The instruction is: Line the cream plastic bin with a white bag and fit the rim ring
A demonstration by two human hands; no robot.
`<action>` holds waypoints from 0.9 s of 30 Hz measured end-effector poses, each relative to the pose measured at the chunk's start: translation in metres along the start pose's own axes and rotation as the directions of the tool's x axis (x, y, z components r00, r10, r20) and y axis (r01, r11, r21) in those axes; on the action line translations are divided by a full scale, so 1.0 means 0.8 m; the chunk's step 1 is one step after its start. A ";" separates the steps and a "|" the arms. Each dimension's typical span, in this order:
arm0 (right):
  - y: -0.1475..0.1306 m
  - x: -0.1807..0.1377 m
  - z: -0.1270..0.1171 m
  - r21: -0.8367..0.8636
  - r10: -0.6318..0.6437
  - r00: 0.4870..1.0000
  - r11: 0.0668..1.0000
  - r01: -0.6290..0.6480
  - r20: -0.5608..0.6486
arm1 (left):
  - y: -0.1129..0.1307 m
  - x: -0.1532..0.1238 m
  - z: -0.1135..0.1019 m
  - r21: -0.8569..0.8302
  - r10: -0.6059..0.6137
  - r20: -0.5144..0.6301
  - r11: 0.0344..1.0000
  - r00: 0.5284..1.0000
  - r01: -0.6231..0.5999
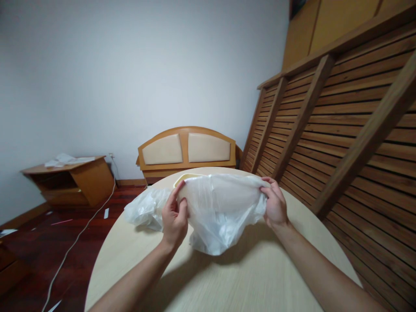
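A translucent white plastic bag (224,212) is stretched between my two hands above the round table (256,277). My left hand (175,216) pinches its left upper edge between thumb and fingers. At the opposite upper corner, my right hand (274,201) grips the bag with fingers closed. The bag's lower part hangs loose and crumpled, and whether anything is inside I cannot tell. Beside my left hand lies a second crumpled white plastic bag (146,210) on the table. Behind the held bag shows the pale yellow rim of a tray or container (185,177), mostly hidden.
Past the table stands a wooden headboard (186,147) with two cream panels. Large slatted wooden frames (312,117) lean along the right. On the left, a low wooden cabinet (91,180) carries papers (66,159). A white cable (78,238) runs across the dark red floor.
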State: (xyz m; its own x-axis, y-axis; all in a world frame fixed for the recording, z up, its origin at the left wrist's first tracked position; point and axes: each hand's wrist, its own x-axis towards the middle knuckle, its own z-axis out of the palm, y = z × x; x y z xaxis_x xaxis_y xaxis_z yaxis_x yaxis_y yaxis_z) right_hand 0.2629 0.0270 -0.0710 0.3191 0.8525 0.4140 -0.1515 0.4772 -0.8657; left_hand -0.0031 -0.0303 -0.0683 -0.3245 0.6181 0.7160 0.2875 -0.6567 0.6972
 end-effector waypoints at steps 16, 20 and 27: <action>-0.006 -0.010 -0.001 -0.174 0.149 0.769 0.983 -0.049 0.622 | 0.019 -0.009 0.022 -0.143 -0.470 0.596 0.735 0.651 0.662; -0.012 -0.004 -0.003 0.030 0.011 0.918 0.999 -0.025 0.398 | 0.016 -0.006 0.018 -0.175 -0.363 0.623 0.799 0.693 0.576; -0.015 0.028 -0.029 0.188 -0.163 0.985 0.967 0.170 -0.051 | 0.018 0.009 -0.004 -0.187 0.006 0.082 0.982 0.997 0.009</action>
State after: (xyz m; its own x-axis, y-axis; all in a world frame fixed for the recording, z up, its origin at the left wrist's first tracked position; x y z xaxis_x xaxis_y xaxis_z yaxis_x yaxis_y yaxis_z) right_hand 0.2936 0.0352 -0.0580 0.3865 0.7512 0.5351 -0.2685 0.6468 -0.7139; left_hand -0.0041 -0.0365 -0.0536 -0.2477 0.6474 0.7208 0.1111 -0.7201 0.6849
